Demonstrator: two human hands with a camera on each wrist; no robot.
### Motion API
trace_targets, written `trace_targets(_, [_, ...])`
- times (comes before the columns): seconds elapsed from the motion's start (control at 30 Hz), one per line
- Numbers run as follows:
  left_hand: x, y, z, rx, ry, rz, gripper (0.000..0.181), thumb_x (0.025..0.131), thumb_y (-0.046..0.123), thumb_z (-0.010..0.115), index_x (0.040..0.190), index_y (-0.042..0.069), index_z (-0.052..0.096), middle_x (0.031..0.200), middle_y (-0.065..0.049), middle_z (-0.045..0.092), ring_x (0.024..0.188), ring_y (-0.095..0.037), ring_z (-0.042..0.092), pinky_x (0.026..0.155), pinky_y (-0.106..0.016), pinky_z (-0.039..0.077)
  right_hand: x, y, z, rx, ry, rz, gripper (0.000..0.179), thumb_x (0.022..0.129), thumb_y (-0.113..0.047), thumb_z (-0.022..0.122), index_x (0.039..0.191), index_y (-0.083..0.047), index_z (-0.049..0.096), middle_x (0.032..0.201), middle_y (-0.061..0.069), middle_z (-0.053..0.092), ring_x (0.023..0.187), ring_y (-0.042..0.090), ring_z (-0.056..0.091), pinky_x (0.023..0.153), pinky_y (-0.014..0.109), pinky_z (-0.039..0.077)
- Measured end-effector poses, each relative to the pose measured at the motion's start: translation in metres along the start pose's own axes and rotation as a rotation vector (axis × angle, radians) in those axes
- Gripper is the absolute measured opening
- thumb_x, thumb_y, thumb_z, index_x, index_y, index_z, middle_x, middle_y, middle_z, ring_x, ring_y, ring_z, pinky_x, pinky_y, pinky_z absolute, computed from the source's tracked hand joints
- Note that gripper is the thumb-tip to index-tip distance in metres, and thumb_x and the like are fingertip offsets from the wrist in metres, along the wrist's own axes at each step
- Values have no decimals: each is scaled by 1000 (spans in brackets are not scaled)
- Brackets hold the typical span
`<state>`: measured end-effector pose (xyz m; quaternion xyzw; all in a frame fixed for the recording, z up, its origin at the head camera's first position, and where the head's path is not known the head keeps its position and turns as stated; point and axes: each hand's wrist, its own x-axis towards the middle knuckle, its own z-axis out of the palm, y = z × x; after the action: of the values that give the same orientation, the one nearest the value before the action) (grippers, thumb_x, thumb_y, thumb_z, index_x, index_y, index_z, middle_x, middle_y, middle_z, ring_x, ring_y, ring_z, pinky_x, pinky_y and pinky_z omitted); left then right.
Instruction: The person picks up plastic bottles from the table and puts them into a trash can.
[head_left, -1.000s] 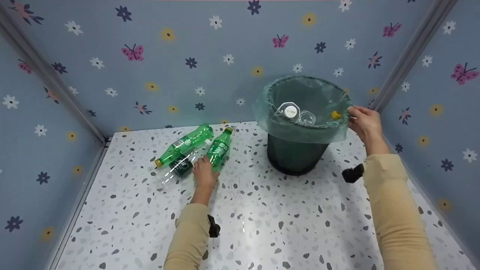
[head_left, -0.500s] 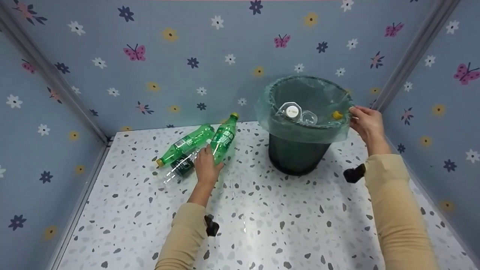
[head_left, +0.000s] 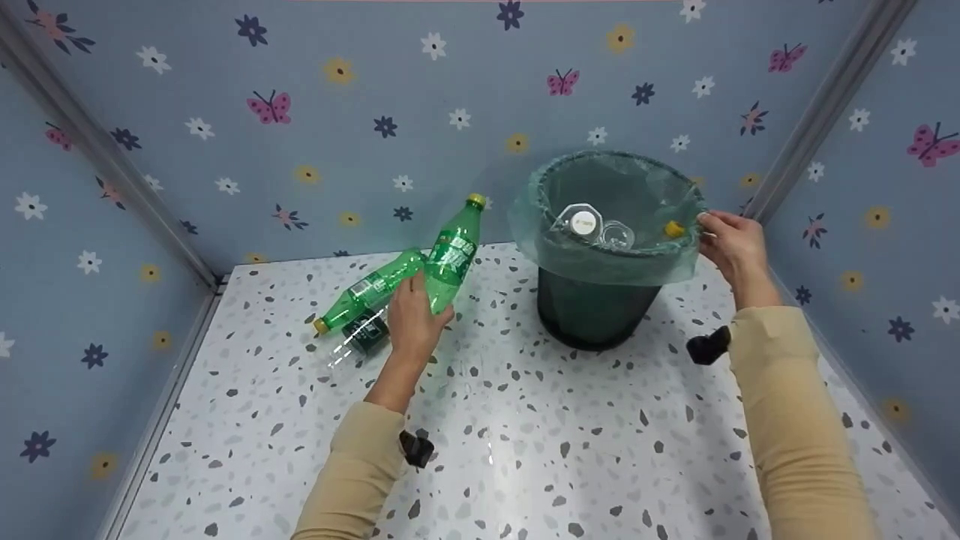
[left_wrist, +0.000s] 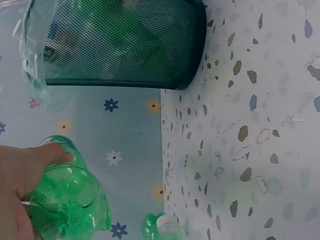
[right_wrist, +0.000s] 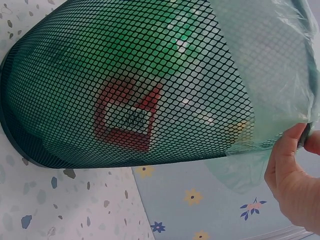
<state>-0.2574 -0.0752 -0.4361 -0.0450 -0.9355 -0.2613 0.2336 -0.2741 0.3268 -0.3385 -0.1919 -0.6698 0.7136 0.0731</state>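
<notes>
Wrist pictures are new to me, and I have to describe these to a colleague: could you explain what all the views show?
There is no machine here, just a person's bare left hand and right hand. The wide picture is taken from the head, looking forward and down. The other two are taken from the wrists, so the scene looks turned sideways.

The left hand holds a green bottle, tilted with its yellow cap up. The right hand grips a lined mesh bin at its rim. On the speckled surface, another green bottle and a clear bottle lie close together.
</notes>
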Motion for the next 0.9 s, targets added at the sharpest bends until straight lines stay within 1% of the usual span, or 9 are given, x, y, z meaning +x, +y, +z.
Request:
trace_targets(0.23, [4, 19, -20, -31, 29, 50, 65, 66, 20, 76, 119, -7, 48, 107, -21, 54, 94, -33, 53, 80, -42, 44, 0, -1, 0, -9, -3, -1, 40, 89, -18, 52, 123, 1, 42, 102, 5, 45, 85, 13, 52, 65, 16, 48])
trace_targets(0.4, [6, 34, -33, -54, 48, 88, 65, 67, 20, 76, 119, -7, 48, 106, -20, 54, 93, -31, 53, 78, -41, 44, 0, -1, 1, -21, -2, 3, 47, 89, -19, 52, 129, 2, 39, 102, 4, 45, 84, 13, 51, 64, 16, 47])
trace_targets(0.6, [5, 52, -47, -59, 37, 122, 66, 67, 22, 76, 120, -6, 48, 107, -19, 54, 95, -31, 52, 80, -41, 44, 1, -1, 1, -24, 8, 6, 47, 89, -18, 52, 130, 2, 39, 101, 4, 45, 83, 12, 51, 64, 16, 47])
trace_targets(0.77, [3, 69, -57, -66, 31, 165, 66, 68, 22, 76, 121, -6, 48, 111, -19, 54, 101, -31, 51, 84, -40, 43, 1, -1, 1, -19, 11, 14, 50, 88, -19, 53, 132, 1, 37, 99, 3, 45, 77, 10, 51, 60, 16, 46])
trace_targets(0.9, [2, 83, -63, -70, 26, 199, 66, 68, 23, 75, 122, -5, 48, 113, -19, 53, 103, -30, 51, 84, -39, 43, 1, 0, 2, 1, 20, 17, 43, 89, -17, 52, 127, 1, 41, 98, 4, 45, 72, 10, 50, 57, 17, 45])
